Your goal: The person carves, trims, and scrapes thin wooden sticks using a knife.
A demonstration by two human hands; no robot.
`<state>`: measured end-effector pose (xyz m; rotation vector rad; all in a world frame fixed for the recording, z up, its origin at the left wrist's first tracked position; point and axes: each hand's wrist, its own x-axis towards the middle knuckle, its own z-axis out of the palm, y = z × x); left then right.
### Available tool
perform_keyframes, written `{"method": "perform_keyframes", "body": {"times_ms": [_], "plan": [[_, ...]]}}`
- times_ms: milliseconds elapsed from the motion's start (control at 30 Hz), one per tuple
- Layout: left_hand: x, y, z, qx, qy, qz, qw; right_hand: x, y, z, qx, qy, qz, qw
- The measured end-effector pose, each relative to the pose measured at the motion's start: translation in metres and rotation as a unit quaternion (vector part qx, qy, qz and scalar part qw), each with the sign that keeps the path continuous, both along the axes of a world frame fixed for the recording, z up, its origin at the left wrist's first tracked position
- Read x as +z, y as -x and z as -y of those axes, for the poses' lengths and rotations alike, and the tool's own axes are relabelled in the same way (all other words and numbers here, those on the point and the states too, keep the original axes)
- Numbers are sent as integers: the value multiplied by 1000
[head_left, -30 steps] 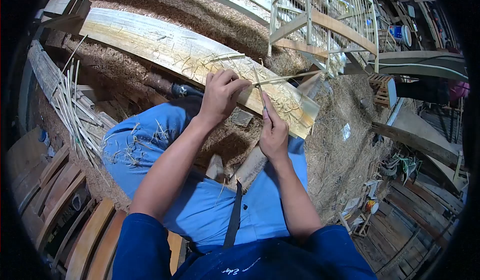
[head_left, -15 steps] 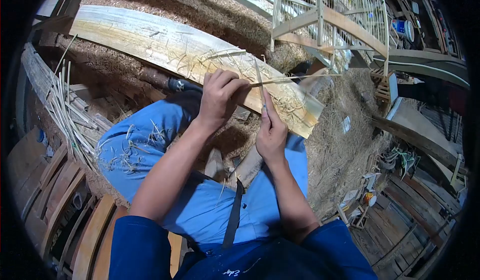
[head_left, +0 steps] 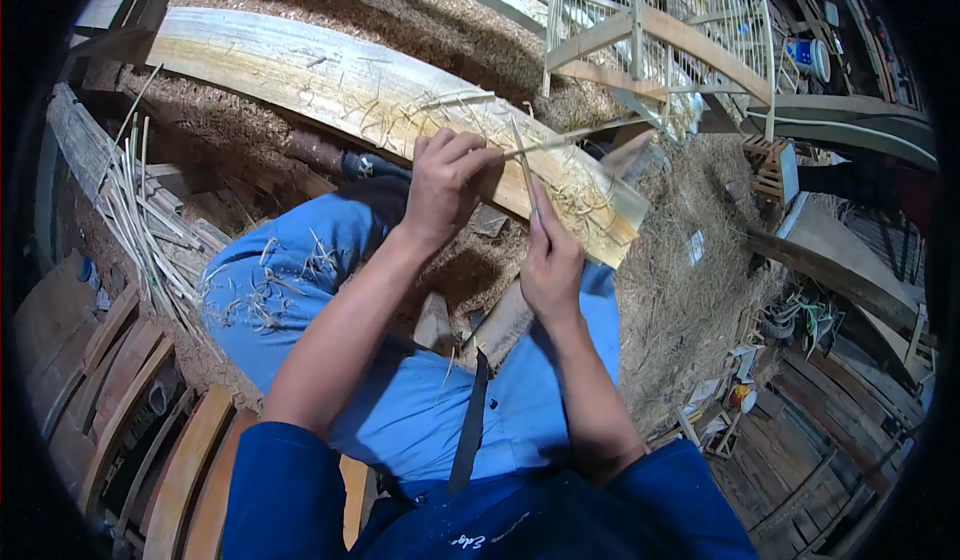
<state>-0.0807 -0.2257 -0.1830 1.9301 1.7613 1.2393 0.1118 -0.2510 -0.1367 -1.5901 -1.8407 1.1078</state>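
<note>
My left hand [head_left: 449, 184] is closed around one end of a thin wooden strip [head_left: 582, 135], which looks like split bamboo and reaches out to the right. In my right hand [head_left: 553, 265] is a knife [head_left: 526, 165], its narrow blade pointing up and away from me. The blade crosses the strip just right of my left fingers and seems to touch it. Beneath both lies a long pale wooden board [head_left: 290, 65], strewn with curly shavings [head_left: 580, 200] towards its right end. My fingers hide the strip's near end.
A slatted wooden cage [head_left: 650, 40] stands beyond the board on the right. A bundle of thin strips [head_left: 145, 220] lies at the left, near my knee. Shavings cling to my blue trousers [head_left: 290, 250]. Curved planks [head_left: 185, 470] are at lower left, and a white bucket [head_left: 808, 57] is at upper right.
The strip's far end has swung up and away from me, so it slants more. My right hand and the knife have shifted slightly right. My left hand keeps its hold.
</note>
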Motion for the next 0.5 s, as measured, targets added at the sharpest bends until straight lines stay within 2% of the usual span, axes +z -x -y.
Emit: {"method": "perform_keyframes", "body": {"times_ms": [167,233,267,333,400,500], "plan": [[-4,-5,3,2,-3,1,1000,-18,-3,5,-2,-61,-39,997],[-1,-2,1,-8,-9,16,1000,-9,0,-3,30,-123,-13,992],[-1,-3,1,-10,2,11,1000,-4,-2,-2,10,-30,-36,999],[0,-5,3,-11,25,0,1000,-4,0,2,0,-27,-35,999],[1,-7,5,-3,25,-2,1000,-14,-1,2,10,-95,-34,995],[0,-5,1,3,7,9,1000,-13,-2,2,8,-74,-27,997]]}}
